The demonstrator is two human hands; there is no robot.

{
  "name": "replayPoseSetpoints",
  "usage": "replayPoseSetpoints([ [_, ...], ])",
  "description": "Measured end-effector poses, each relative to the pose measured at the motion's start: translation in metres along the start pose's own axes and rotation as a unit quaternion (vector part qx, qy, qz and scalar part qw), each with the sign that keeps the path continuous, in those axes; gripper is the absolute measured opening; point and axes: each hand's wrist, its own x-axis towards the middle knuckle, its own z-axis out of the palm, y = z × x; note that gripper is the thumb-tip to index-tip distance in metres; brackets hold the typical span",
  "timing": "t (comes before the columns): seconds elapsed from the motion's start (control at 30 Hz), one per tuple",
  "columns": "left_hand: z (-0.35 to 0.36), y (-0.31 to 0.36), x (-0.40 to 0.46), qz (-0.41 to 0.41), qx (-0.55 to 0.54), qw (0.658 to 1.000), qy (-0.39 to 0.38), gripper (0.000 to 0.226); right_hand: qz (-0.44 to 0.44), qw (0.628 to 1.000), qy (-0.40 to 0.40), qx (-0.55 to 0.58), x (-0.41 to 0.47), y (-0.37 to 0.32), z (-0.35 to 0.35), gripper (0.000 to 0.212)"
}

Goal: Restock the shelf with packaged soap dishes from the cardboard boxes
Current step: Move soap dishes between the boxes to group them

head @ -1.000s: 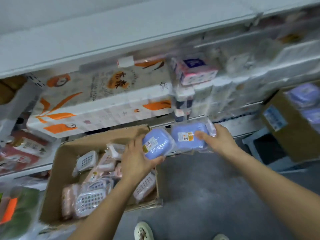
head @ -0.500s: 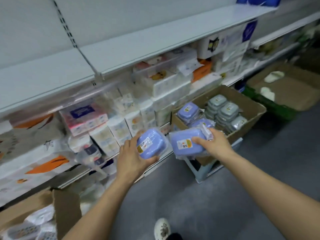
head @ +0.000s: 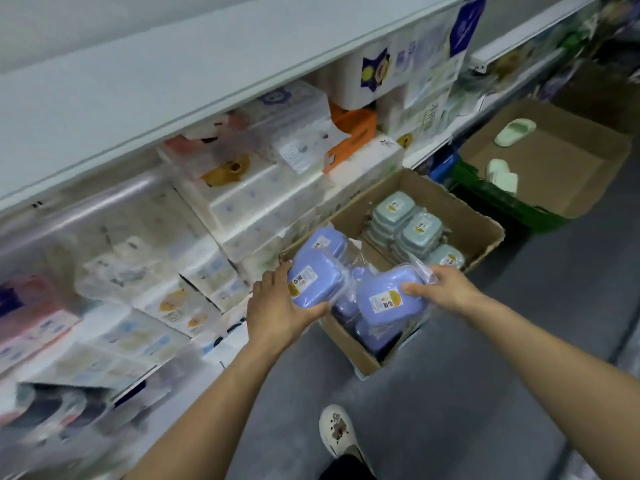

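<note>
My left hand (head: pixel 277 306) grips a blue packaged soap dish (head: pixel 313 278) with a yellow-white label. In my right hand (head: pixel 441 289) is a second blue packaged soap dish (head: pixel 389 297) in clear wrap. Both dishes hang just over the near left end of an open cardboard box (head: pixel 481 225). Inside the box lie more blue dishes (head: pixel 323 242) on the left and stacks of grey-green dishes (head: pixel 407 223) on the right. The white shelf (head: pixel 180 74) runs above, bare on top.
Packs of tissue and paper goods (head: pixel 242 202) fill the lower shelf on the left. A second cardboard box (head: pixel 554 168) with pale green slippers sits on a green crate at the far right. My white shoe (head: pixel 337 429) stands on the grey floor.
The view has swung right, away from the box of pink and white dishes. Both hands have carried the blue dishes along and now hold them over the box of blue and grey-green dishes.
</note>
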Motion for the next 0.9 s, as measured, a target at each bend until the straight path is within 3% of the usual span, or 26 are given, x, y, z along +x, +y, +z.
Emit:
replayPoseSetpoints([
  [0.3,0.033,0.004,0.064,-0.038,-0.026,0.999,-0.024,0.092,0.128,0.967,-0.164,-0.144,0.093,0.022,0.03,0.045],
  [0.47,0.042,0.003,0.066,-0.057,-0.026,0.998,-0.025,0.095,0.127,0.956,-0.172,-0.202,0.108,0.035,0.048,0.036],
  [0.7,0.056,0.014,0.047,-0.061,-0.006,0.998,0.002,0.097,0.056,0.955,-0.151,-0.247,0.105,0.039,0.054,0.031],
  [0.8,0.067,0.027,0.034,-0.056,0.011,0.998,0.012,0.098,-0.007,0.95,-0.151,-0.273,0.101,0.03,0.041,0.046],
  [0.9,0.085,0.041,0.025,-0.038,0.039,0.998,0.019,0.096,-0.128,0.924,-0.12,-0.34,0.095,0.018,0.021,0.061],
])
